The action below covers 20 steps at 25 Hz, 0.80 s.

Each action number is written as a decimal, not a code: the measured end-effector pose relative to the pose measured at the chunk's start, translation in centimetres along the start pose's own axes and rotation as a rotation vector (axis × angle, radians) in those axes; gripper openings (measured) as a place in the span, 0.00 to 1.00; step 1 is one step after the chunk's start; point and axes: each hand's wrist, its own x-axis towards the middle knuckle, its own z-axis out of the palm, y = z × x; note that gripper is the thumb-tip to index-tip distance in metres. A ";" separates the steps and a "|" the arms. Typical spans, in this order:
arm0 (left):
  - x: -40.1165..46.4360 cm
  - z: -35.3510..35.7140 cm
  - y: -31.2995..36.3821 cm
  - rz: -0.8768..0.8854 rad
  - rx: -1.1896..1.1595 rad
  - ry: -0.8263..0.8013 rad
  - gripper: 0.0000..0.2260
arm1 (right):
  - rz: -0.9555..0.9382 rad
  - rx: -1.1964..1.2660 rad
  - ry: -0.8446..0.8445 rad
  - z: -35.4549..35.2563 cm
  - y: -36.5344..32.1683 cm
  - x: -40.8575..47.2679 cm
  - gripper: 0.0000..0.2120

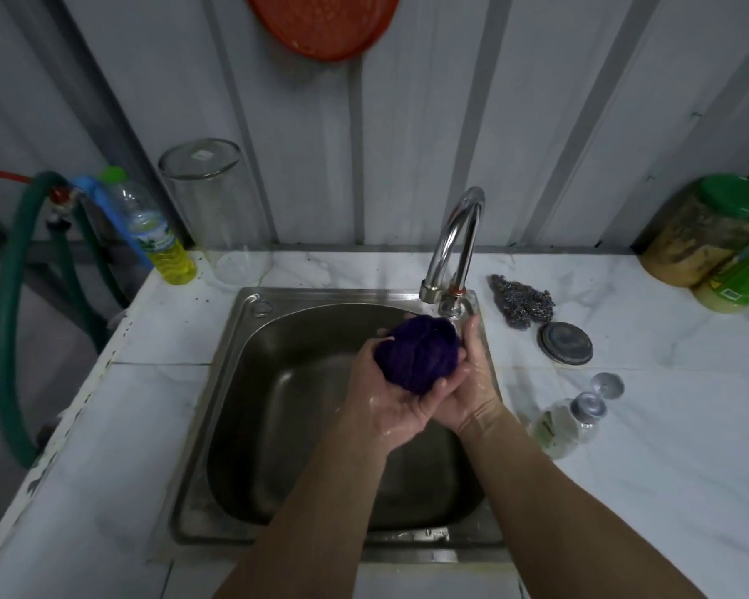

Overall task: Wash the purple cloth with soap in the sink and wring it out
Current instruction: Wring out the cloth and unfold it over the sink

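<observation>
Both hands' fingers (pixel 383 339) clasp the balled purple cloth (pixel 416 354) over the steel sink (pixel 251 382).

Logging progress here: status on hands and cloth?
Both hands, left and right, shut on purple cloth, balled over sink. Faucet just above. Nothing blocking.

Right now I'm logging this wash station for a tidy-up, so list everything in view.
purple cloth: one, bunched, over the sink
sink: one, steel, centre
tap: one, chrome, behind the sink
bottle: one, clear with yellow liquid, back left
glass jar: one, clear, back left
hose: one, green, far left
steel scourer: one, grey, right of the tap
round lid: one, grey, right counter
basket: one, orange, on the wall
left hand: holding the cloth
right hand: holding the cloth
</observation>
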 end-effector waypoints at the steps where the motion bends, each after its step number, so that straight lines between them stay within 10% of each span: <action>1: -0.2 -0.6 0.2 -0.014 -0.008 -0.014 0.28 | -0.013 -0.013 -0.041 0.2 0.2 0.1 0.36; 10: -1.8 -0.6 1.7 -0.075 0.585 0.000 0.18 | 0.125 -0.534 0.127 2.5 -2.6 1.5 0.23; 20: 2.9 -0.8 -0.1 0.340 1.723 0.684 0.10 | -0.035 -1.142 0.551 4.2 -1.6 3.4 0.16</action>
